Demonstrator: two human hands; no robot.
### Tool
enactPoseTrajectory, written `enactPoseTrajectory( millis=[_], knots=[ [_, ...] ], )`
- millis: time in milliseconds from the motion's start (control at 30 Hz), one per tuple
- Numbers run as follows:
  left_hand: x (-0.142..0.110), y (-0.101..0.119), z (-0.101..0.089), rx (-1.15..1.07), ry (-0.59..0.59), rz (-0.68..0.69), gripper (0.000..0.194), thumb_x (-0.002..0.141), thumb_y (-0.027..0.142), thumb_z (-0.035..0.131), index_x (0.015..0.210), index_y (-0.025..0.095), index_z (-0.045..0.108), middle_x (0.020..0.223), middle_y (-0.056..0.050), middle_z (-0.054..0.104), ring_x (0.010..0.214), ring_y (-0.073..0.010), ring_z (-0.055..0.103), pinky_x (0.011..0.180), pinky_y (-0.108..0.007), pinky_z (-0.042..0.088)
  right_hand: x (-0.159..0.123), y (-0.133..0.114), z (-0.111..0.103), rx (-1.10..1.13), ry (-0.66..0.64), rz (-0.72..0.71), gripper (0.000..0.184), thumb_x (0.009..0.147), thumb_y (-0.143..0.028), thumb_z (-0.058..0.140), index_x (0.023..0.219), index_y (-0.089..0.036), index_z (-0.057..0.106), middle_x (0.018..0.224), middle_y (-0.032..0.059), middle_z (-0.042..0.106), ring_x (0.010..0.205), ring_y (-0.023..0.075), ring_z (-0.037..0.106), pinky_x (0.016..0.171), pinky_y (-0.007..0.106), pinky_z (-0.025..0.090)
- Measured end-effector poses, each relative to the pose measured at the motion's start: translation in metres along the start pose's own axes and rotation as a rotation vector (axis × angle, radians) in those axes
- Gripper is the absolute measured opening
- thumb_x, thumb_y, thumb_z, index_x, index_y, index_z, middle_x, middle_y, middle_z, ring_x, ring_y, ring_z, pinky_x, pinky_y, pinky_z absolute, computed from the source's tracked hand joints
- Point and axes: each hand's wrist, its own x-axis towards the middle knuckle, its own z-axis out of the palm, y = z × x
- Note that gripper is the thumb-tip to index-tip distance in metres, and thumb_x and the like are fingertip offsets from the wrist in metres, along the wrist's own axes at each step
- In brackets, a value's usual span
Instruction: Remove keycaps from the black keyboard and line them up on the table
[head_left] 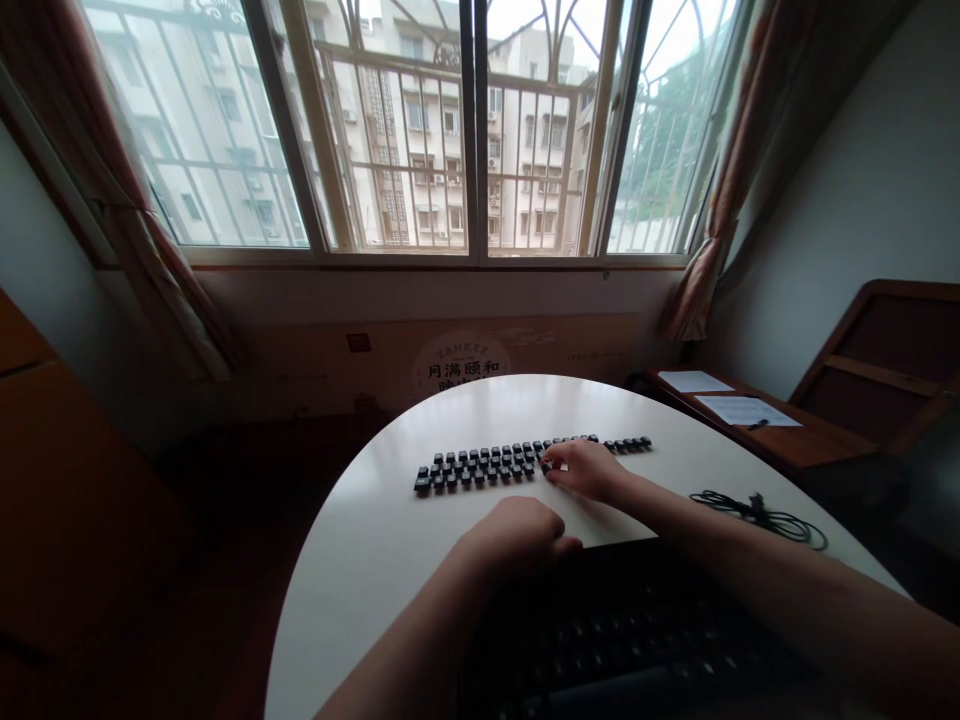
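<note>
Loose black keycaps (480, 465) stand in several rows on the white round table (337, 540). My right hand (589, 468) reaches to the right part of these rows, thumb and fingertips pinched on a small dark keycap (547, 468) at the table surface. Closer to me, my left hand (517, 530) hangs with curled fingers by the far edge of a black keyboard (600, 640). Its fingertips are mostly hidden, so whatever they may hold does not show. The keyboard lies at the near side, dark and partly covered by my forearms.
A coiled black cable (765, 515) lies on the table's right side. Beyond it, a wooden chair (832, 435) carries paper sheets (750, 410) and a pen. A cardboard panel (592, 350) with printed characters leans under the window, between tied curtains (712, 230).
</note>
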Motion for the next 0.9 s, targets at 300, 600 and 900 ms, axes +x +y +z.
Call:
enactPoseTrajectory(
  millis=[300,600,900],
  knots=[
    [0.0,-0.001,0.001,-0.068,0.022,0.011,0.042,0.094,0.047,0.045,0.079,0.02,0.072,0.072,-0.009,0.065,0.071,-0.0263,0.062,0.07,-0.038,0.046,0.008,-0.005,0.004,0.012,0.008,0.002,0.024,0.081,-0.032,0.064,0.103,-0.029,0.073,0.092,-0.0003,0.076,0.085,0.0219,0.068,0.073,0.03,0.046],
    [0.002,-0.004,0.005,-0.052,0.028,0.017,0.041,0.093,0.047,0.046,0.078,0.02,0.072,0.073,-0.01,0.066,0.072,-0.0275,0.062,0.068,-0.039,0.046,0.007,-0.004,0.003,0.034,0.0,0.013,0.036,0.079,-0.028,0.066,0.115,-0.028,0.069,0.091,-0.0003,0.075,0.083,0.0206,0.068,0.072,0.028,0.046],
    [-0.001,0.0,-0.001,-0.02,-0.009,0.004,0.043,0.094,0.048,0.042,0.084,0.019,0.072,0.078,-0.008,0.07,0.072,-0.0244,0.063,0.067,-0.034,0.046,-0.028,-0.006,-0.033,0.178,0.271,-0.122,0.027,0.095,-0.03,0.049,0.1,-0.018,0.072,0.097,0.0087,0.071,0.084,0.0215,0.066,0.076,0.033,0.051]
  ],
)
